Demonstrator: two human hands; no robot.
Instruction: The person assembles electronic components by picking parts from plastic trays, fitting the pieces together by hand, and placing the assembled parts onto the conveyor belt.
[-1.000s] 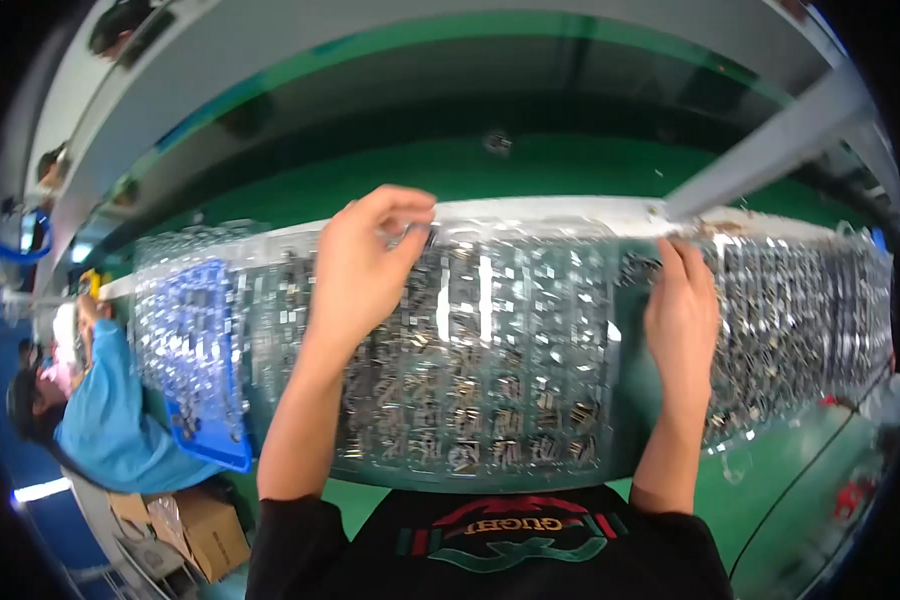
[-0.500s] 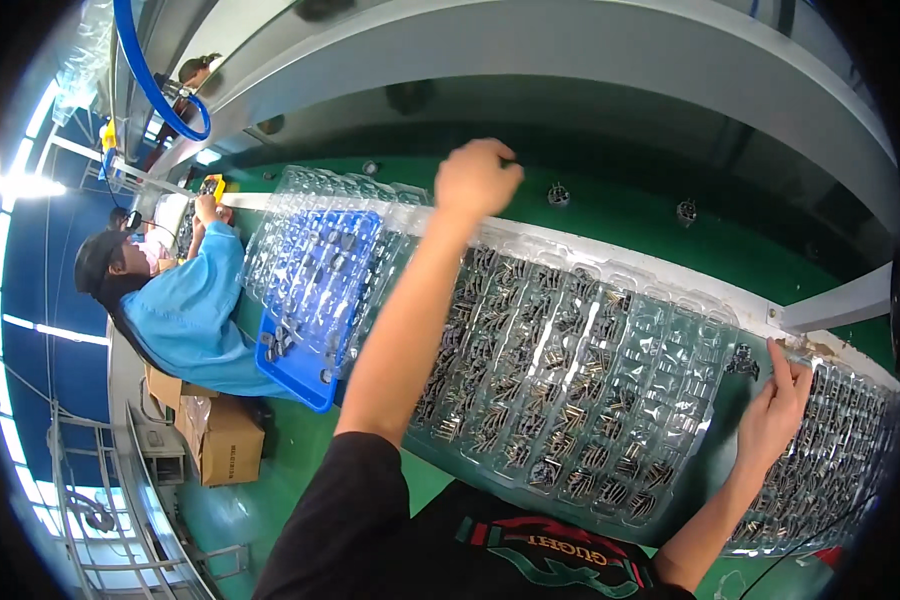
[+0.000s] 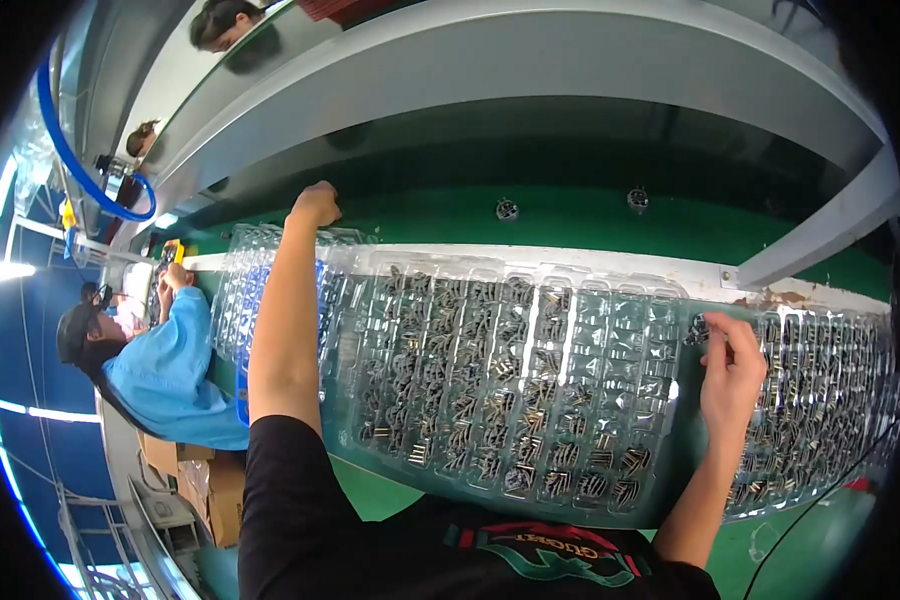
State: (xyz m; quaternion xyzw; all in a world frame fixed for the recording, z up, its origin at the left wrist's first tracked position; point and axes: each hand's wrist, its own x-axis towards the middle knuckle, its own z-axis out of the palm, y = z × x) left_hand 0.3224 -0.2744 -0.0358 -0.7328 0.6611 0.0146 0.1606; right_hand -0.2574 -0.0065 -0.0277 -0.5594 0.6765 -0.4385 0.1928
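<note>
My left hand (image 3: 315,203) reaches far out over the green conveyor belt (image 3: 420,212), its fingers curled together; whatever they hold, if anything, is hidden. Beside the right edge of a clear blister tray (image 3: 625,400), my right hand (image 3: 732,368) has thumb and fingertips closed on a small round dark metal part (image 3: 698,330). Bundles of small metal pins or pieces fill most pockets of that tray, while several pockets toward its right look bare. Two more round metal parts, one nearer (image 3: 507,210) and one farther right (image 3: 638,199), sit on the belt.
Another filled clear tray (image 3: 820,410) lies at the right, a thin black cable crossing it. Stacked clear trays (image 3: 255,255) stand left, by a blue bin (image 3: 241,395). A co-worker in a blue top (image 3: 170,370) sits there. A grey post (image 3: 820,235) rises at right.
My left hand has moved left and farther along the belt. My right hand has come onto the round part beside the tray. The view has shifted, and the parts on the belt appear farther left.
</note>
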